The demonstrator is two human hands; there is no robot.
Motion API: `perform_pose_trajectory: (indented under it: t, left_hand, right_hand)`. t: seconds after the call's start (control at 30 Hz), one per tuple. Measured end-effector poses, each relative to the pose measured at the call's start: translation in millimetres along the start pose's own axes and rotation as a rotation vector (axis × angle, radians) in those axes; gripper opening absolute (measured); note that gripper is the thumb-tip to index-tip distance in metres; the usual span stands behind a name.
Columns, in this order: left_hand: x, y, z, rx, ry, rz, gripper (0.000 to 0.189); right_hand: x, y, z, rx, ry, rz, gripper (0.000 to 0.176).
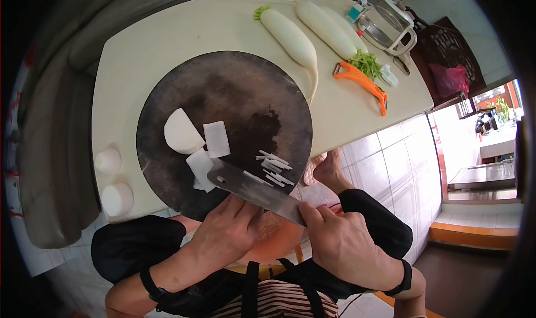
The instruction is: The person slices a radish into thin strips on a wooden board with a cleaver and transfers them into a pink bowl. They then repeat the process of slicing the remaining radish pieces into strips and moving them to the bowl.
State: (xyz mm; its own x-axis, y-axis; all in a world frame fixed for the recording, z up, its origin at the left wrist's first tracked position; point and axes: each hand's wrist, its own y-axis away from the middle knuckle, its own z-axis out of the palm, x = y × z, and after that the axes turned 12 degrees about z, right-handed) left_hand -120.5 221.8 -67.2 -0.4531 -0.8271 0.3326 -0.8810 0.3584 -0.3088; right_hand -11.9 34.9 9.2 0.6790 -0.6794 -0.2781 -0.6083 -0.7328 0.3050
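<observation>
My right hand [340, 234] grips a cleaver [257, 190] at its handle end, the blade slanting up and left over the board's near side. Just below the blade is my left hand [226, 231], its fingers bent inward at the board's near edge; whatever they hold, if anything, is hidden. On the round dark chopping board [190, 89] lie a thick piece of white radish [181, 131], a thin radish slice [216, 139] and more overlapping slices [200, 164], partly covered by the blade tip. Several cut radish strips [274, 164] lie right of the blade.
Two whole white radishes [290, 39] lie at the table's far side. Nearby are an orange peeler [363, 83], green leaf trimmings [365, 65] and a glass jug [382, 30]. Two short radish chunks [117, 199] sit at the left table edge [100, 122].
</observation>
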Motion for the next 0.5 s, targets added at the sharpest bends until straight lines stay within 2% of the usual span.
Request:
perform_pose_trajectory:
  t: [0.2, 0.33, 0.5]
  left_hand:
    - [-2, -4, 1, 0.05, -0.068, 0.016, 0.035]
    - [-3, -3, 0, 0.037, -0.036, 0.016, 0.035]
    - [-2, -3, -5, -0.009, 0.017, 0.003, 0.031]
  right_hand:
    - [19, 4, 3, -0.001, -0.184, -0.026, 0.041]
    - [18, 9, -4, 0.029, -0.154, -0.016, 0.04]
    - [15, 10, -13, -0.057, -0.122, -0.02, 0.037]
